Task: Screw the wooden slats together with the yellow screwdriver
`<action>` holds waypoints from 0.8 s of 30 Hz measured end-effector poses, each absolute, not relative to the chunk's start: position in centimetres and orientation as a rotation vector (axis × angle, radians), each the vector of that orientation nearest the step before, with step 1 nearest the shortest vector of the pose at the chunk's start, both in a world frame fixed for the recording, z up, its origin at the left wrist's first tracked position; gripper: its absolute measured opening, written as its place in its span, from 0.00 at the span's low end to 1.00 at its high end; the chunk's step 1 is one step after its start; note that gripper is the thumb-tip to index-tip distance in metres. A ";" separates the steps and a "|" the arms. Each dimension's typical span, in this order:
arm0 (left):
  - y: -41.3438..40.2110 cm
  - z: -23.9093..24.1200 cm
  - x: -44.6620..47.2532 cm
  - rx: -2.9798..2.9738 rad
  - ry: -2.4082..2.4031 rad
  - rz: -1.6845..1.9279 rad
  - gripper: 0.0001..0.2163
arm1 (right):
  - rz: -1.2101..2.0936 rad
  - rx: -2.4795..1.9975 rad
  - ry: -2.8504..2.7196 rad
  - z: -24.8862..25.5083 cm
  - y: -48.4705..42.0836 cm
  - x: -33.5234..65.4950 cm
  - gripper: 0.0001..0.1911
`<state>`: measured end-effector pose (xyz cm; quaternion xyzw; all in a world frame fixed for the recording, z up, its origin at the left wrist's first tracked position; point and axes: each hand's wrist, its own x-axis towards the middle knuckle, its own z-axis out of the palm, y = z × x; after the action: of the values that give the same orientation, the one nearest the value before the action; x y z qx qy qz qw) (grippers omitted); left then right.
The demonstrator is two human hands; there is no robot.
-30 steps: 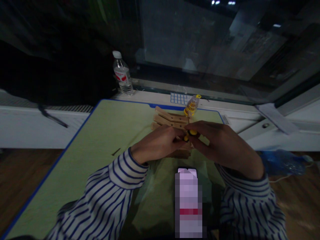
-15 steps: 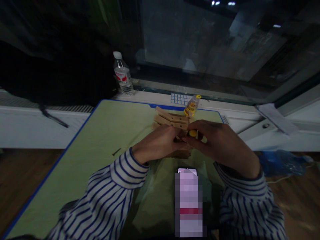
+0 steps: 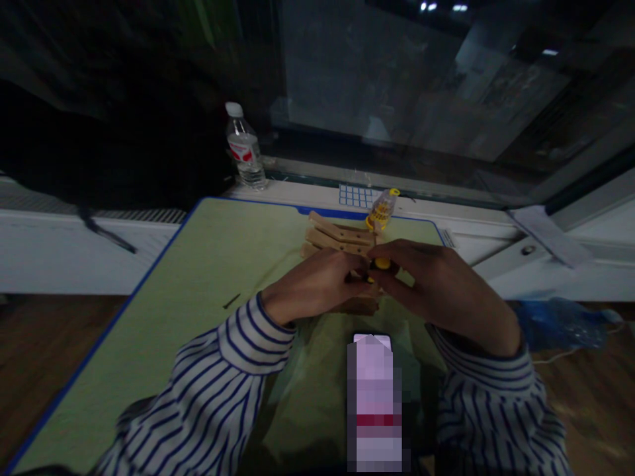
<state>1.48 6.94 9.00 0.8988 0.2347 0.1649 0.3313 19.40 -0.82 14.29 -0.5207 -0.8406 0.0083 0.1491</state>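
Both my hands meet over a pile of light wooden pieces (image 3: 333, 239) on the green mat (image 3: 208, 277). My left hand (image 3: 317, 285) is curled, its fingertips pressed on a wooden part beneath it (image 3: 358, 305). My right hand (image 3: 441, 291) is closed around a small yellow tool (image 3: 381, 264), whose yellow end shows between thumb and fingers. The fingertips of the two hands touch at the tool. What lies under the palms is hidden.
A small yellow-capped glue bottle (image 3: 381, 210) leans behind the wood. A water bottle (image 3: 244, 149) stands on the white sill. A phone (image 3: 374, 396) lies near the mat's front edge. A blue bag (image 3: 560, 322) sits at the right.
My right hand has shifted slightly around the yellow tool, turning a little; the left hand stays pressed on the wood.
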 end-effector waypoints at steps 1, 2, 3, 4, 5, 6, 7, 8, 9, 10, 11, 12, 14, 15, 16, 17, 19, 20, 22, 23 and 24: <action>7.0 9.0 1.5 2.348 0.627 0.436 0.10 | 0.010 -1.512 -2.416 14.3 -0.8 19.4 0.12; 7.0 8.9 1.5 2.348 0.638 0.440 0.10 | -0.001 -1.526 -2.416 14.2 -0.8 19.4 0.12; 7.0 9.0 1.5 2.348 0.645 0.440 0.11 | -0.009 -1.536 -2.418 14.2 -0.7 19.4 0.12; 7.0 9.0 1.5 2.349 0.647 0.431 0.11 | -0.019 -1.543 -2.416 14.2 -0.7 19.4 0.12; 7.0 9.1 1.5 2.350 0.644 0.420 0.11 | -0.028 -1.549 -2.413 14.2 -0.7 19.4 0.12; 7.0 9.2 1.5 2.349 0.638 0.408 0.11 | -0.033 -1.557 -2.410 14.2 -0.6 19.4 0.13; 6.9 9.3 1.5 2.349 0.634 0.399 0.11 | -0.038 -1.563 -2.408 14.2 -0.6 19.3 0.13; 6.9 9.3 1.5 2.349 0.630 0.397 0.10 | -0.039 -1.568 -2.407 14.2 -0.6 19.3 0.13; 6.9 9.4 1.5 2.351 0.629 0.401 0.10 | -0.040 -1.573 -2.401 14.2 -0.6 19.3 0.13; 6.9 9.5 1.5 2.354 0.629 0.408 0.11 | -0.035 -1.572 -2.398 14.2 -0.7 19.3 0.14; 6.8 9.5 1.4 2.356 0.628 0.412 0.11 | -0.030 -1.564 -2.397 14.2 -0.7 19.3 0.14; 6.8 9.6 1.4 2.357 0.626 0.410 0.11 | -0.026 -1.548 -2.399 14.2 -0.8 19.3 0.14; 6.9 9.5 1.4 2.356 0.615 0.402 0.11 | -0.010 -1.506 -2.410 14.3 -0.9 19.3 0.14; 6.9 9.5 1.4 2.355 0.610 0.400 0.10 | -0.002 -1.482 -2.417 14.3 -0.9 19.4 0.15; 6.9 9.4 1.4 2.357 0.602 0.399 0.09 | 0.007 -1.464 -2.423 14.3 -0.9 19.4 0.15; 6.9 9.3 1.4 2.362 0.595 0.405 0.09 | 0.014 -1.455 -2.425 14.3 -0.9 19.5 0.15; 7.0 9.1 1.4 2.374 0.590 0.428 0.07 | 0.025 -1.446 -2.431 14.3 -1.0 19.5 0.14; 7.0 9.0 1.4 2.380 0.592 0.433 0.07 | 0.029 -1.444 -2.435 14.2 -1.0 19.5 0.14; 7.0 8.9 1.4 2.389 0.606 0.425 0.07 | 0.044 -1.453 -2.439 14.2 -1.0 19.5 0.13; 7.0 9.0 1.4 2.392 0.615 0.415 0.08 | 0.052 -1.465 -2.438 14.2 -1.0 19.5 0.13; 6.9 9.0 1.4 2.393 0.622 0.405 0.08 | 0.055 -1.481 -2.434 14.2 -1.0 19.5 0.13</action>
<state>1.41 6.94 9.02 0.9072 0.2359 0.1534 0.3128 19.49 -0.98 14.23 -0.5142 -0.8451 0.0191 0.1454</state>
